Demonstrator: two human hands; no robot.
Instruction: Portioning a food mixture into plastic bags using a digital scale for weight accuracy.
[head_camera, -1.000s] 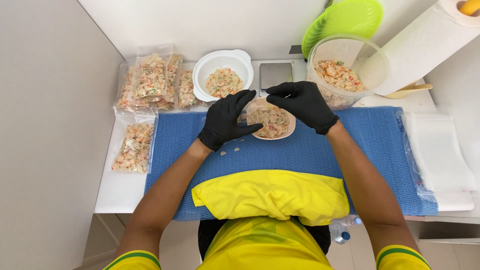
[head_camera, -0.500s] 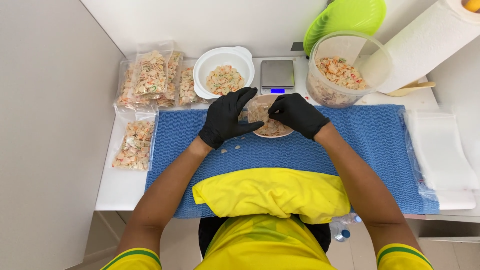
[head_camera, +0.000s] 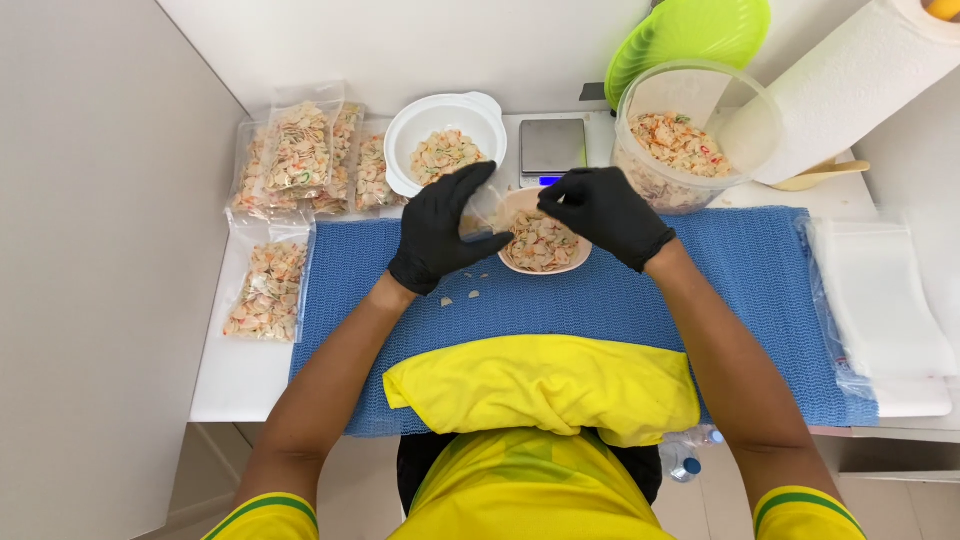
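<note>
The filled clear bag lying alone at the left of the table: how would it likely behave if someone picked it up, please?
The filled bag would probably sag, since its thin film wraps loose pieces. It likely feels light, as it lies flat. The glossy film may be slippery.

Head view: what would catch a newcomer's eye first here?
Two black-gloved hands, left hand and right hand, meet over a small pink bowl of mixed shell-like pieces at the centre of a blue mat. Filled clear bags are stacked at the far left of the table. A large clear tub of the same mix, a green lid and a paper towel roll crowd the far right.
</note>
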